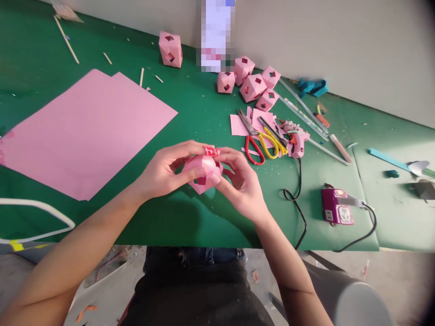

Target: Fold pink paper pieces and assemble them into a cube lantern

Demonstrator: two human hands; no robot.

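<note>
Between my two hands, just above the green table, is a pink paper ball (206, 164) with cut-out openings. My left hand (170, 170) wraps its left side, with the thumb across the front. On the right side, my right hand (239, 179) grips it with thumb and curled fingers. A red-and-white band (211, 151) circles a fingertip at the top of the ball. Part of the ball's back and sides is hidden by my fingers. Similar folded paper shapes (253, 87) stand in a cluster farther back, and a larger one (170, 49) sits alone to their left.
Large pink paper sheets (91, 131) cover the left of the green table (204, 122). Right of my hands lie red-handled scissors (254, 149), yellow-handled scissors (270, 142), paper scraps (238, 125) and a pink glue gun (297, 140). Its black cord runs toward a purple power box (336, 206).
</note>
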